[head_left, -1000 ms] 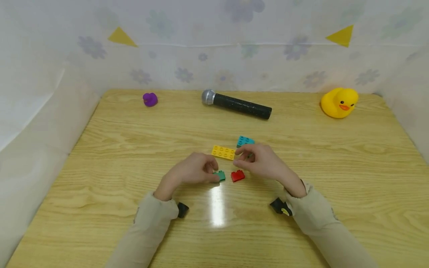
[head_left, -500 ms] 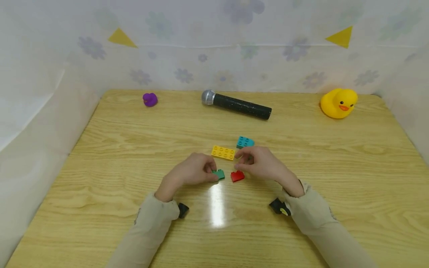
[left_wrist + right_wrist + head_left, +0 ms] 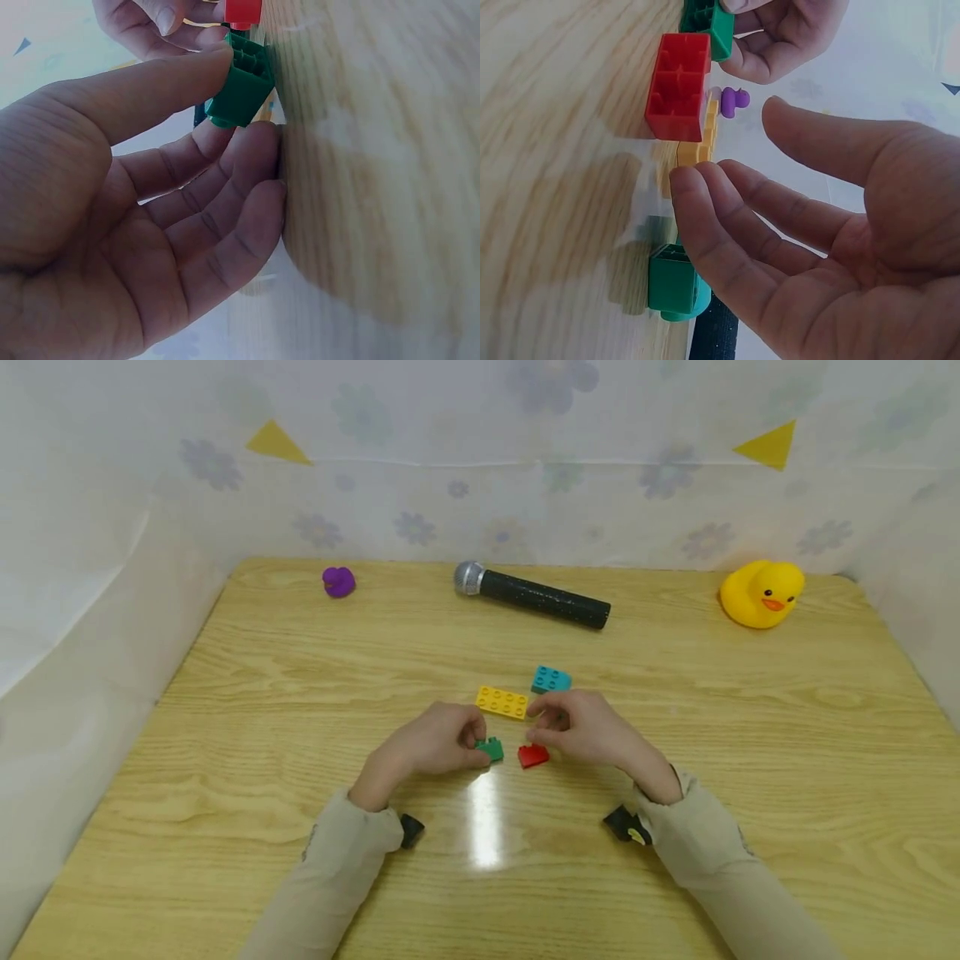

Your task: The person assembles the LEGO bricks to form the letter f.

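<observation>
My left hand (image 3: pixel 431 739) pinches a small green toy brick (image 3: pixel 241 88) between thumb and fingers, tilted, its hollow underside partly showing in the left wrist view. Just right of it a red toy brick (image 3: pixel 533 756) lies on its side on the table. Over the red brick hovers my right hand (image 3: pixel 588 727), fingers loosely bent, thumb apart and nothing between them. Beyond the hands are a long yellow brick (image 3: pixel 502 702) and a teal brick (image 3: pixel 551 679) with one rounded end. Beside the right fingers, another green brick (image 3: pixel 672 280) shows in the right wrist view; the hand mostly hides it from the head.
At the back of the wooden table (image 3: pixel 262 693) lie a small purple duck (image 3: pixel 339 582), a black microphone (image 3: pixel 543 597) with a silver head and a large yellow duck (image 3: pixel 761 595). A pale flowered cloth (image 3: pixel 480 502) stands along the table's back edge.
My right hand has come slightly towards me, uncovering more of the teal brick. The green brick in my left fingers has tilted a little. The other bricks stay in place.
</observation>
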`<state>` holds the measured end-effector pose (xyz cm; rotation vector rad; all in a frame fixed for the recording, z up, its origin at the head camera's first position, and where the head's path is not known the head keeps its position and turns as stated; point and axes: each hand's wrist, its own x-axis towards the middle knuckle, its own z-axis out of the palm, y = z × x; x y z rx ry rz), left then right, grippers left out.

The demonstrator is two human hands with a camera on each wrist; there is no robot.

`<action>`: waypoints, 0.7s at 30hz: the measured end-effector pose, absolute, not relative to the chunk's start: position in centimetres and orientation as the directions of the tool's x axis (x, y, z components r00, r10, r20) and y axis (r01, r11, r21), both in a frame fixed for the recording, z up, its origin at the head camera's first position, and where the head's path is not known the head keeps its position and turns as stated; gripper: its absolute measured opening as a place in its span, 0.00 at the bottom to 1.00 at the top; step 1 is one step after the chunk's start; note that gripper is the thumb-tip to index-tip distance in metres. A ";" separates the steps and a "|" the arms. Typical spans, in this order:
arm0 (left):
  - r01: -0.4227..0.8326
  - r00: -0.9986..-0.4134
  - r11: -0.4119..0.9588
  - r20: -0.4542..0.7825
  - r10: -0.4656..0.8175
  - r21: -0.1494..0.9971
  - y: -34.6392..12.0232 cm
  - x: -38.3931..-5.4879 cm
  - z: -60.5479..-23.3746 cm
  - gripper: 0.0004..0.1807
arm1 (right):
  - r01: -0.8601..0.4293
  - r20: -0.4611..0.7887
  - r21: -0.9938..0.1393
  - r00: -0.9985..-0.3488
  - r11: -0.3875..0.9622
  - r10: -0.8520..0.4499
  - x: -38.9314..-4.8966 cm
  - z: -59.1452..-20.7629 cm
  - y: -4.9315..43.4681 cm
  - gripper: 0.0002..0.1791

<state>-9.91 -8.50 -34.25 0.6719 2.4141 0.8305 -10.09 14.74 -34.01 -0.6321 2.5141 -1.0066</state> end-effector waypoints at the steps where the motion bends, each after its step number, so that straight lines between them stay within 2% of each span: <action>1: 0.284 -0.757 0.691 -0.287 0.587 0.665 -8.5 -9.9 -34.2 0.10 | -0.276 -0.156 -0.713 -0.834 0.645 -0.529 -10.1 -34.0 14.8 0.14; 21: 0.316 -0.771 0.701 -0.258 0.583 0.640 -8.1 -9.9 -34.6 0.11 | -0.269 -0.168 -0.702 -0.837 0.659 -0.521 -10.1 -34.1 14.8 0.13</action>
